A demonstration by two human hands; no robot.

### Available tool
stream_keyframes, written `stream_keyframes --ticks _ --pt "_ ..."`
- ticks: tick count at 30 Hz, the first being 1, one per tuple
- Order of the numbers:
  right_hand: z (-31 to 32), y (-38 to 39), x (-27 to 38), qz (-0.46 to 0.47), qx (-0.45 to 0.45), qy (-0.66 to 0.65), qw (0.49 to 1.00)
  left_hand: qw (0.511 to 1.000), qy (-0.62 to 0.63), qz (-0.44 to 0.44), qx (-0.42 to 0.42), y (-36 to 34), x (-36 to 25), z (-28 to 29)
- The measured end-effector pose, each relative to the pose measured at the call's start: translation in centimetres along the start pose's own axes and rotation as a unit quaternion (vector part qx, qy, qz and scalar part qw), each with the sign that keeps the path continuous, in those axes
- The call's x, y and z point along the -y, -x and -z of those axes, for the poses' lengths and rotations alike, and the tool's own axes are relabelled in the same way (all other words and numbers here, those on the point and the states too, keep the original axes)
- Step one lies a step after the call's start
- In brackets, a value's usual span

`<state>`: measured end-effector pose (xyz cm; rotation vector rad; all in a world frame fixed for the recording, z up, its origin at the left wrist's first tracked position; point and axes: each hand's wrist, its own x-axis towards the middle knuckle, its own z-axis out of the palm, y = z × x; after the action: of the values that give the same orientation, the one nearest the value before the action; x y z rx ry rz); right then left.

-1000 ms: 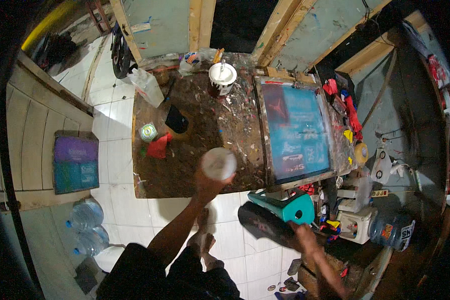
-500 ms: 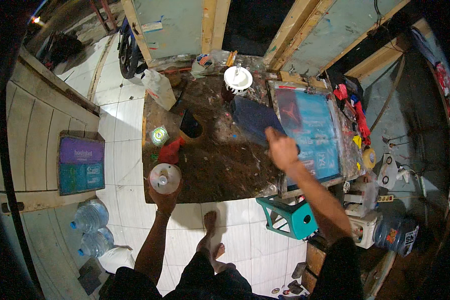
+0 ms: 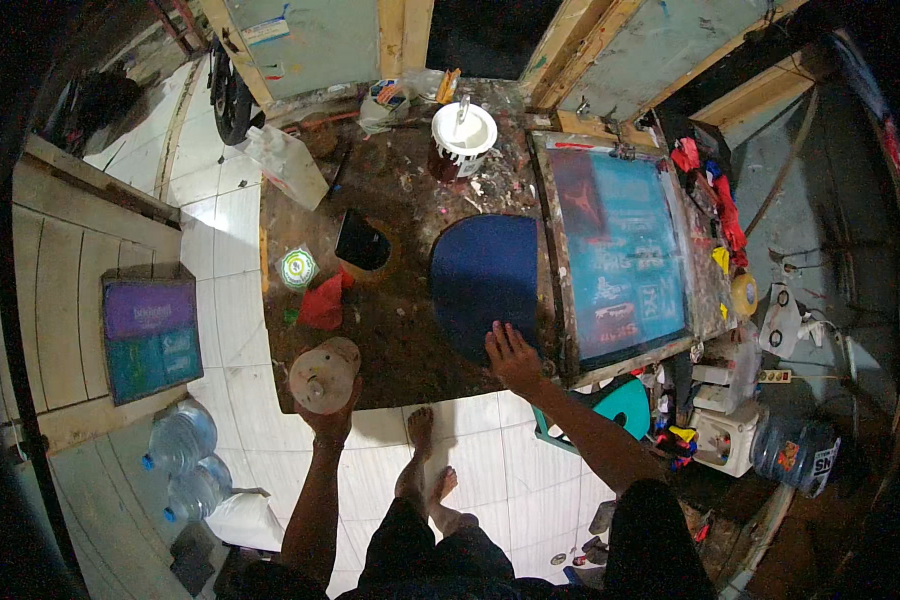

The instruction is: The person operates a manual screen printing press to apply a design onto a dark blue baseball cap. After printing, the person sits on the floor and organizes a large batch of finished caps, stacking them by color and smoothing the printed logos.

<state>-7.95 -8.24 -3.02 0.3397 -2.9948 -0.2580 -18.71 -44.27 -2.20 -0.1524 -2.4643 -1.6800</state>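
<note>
My left hand (image 3: 334, 424) is wrapped round a whitish, see-through plastic bottle (image 3: 324, 372) with a small nozzle on top, over the table's near left corner. My right hand (image 3: 515, 360) lies with fingers stretched out on the near edge of a flat dark-blue piece (image 3: 484, 275), rounded on its left side and straight on its right. This piece lies flat on the stained wooden table (image 3: 400, 330), left of a framed printing screen (image 3: 625, 250) with blue-green mesh.
Behind the blue piece stands a white-rimmed paint tub (image 3: 465, 135). To the left are a black phone-like object (image 3: 361, 241), a red cloth (image 3: 324, 303), a round green-and-white tin (image 3: 298, 267) and a white jug (image 3: 288, 165). A green stool (image 3: 620, 412) stands below the screen.
The blue piece, lifted and tilted in my right hand before, now lies flat on the table. My right hand has moved nearer and left, its fingers opened. The bottle in my left hand has tilted.
</note>
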Motion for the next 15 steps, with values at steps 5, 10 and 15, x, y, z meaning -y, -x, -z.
stream_keyframes --ticks 5,10,15 --pt "1.4 1.0 -1.2 -0.014 0.019 -0.097 0.995 0.995 0.051 -0.006 -0.082 2.6 8.2 0.4" --pt "1.3 0.8 1.0 -0.028 0.007 -0.096 0.995 0.983 0.008 0.181 -0.019 1.9 2.7 2.7" --pt "5.3 -0.2 1.1 -0.052 0.008 -0.145 0.988 0.973 0.007 0.222 0.070 13.1 1.7 3.2"
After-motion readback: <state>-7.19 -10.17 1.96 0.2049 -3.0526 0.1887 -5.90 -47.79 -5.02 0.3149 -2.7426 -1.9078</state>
